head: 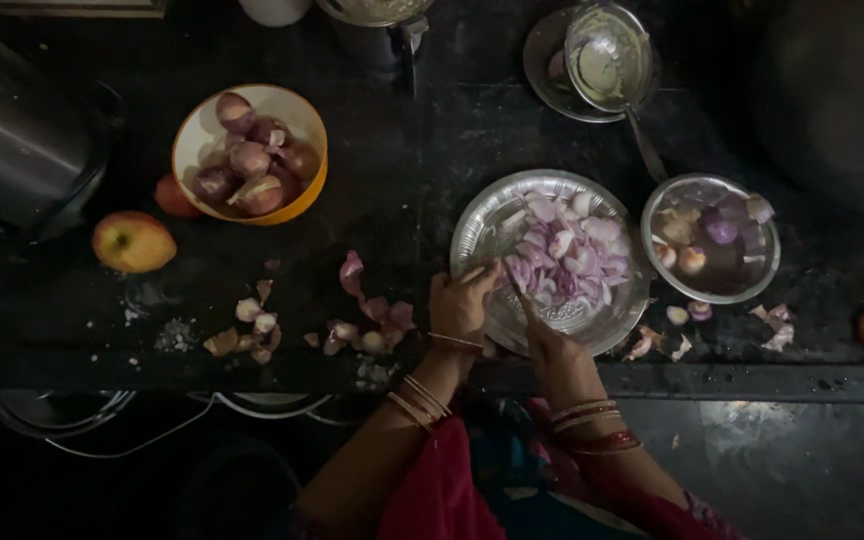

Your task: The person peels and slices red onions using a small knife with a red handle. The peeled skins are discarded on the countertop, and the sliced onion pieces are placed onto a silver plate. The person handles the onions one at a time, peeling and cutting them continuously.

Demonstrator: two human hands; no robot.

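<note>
**Steel plate of chopped onion, two hands at its lower left rim**

- Left hand (462, 300): lower centre of the frame, grip closed over the near rim of the steel plate (482, 225); bangles at the wrist.
- Right hand (549, 340): just right of the left one, reaching into the plate from below; fingers curled, touching the chopped onion (567, 255). Whether the grip closes on a tool or a piece, cannot tell.
- Chopped onion: pale purple pieces heaped in the centre and right of the plate.
- Small steel bowl (767, 265): right of the plate, just beside it; holds a few onion pieces and scraps.
- Orange bowl (307, 190): upper left of the frame, well apart from the hands; holds whole peeled onions (252, 160).
- Onion peels (367, 305): scattered on the dark table (402, 170), left of the left hand.
- Apple (133, 242): far left, alone on the table.
- Ladle (607, 60): upper right, resting on a small plate.
- Dark pot (12, 140): upper left edge.
</note>
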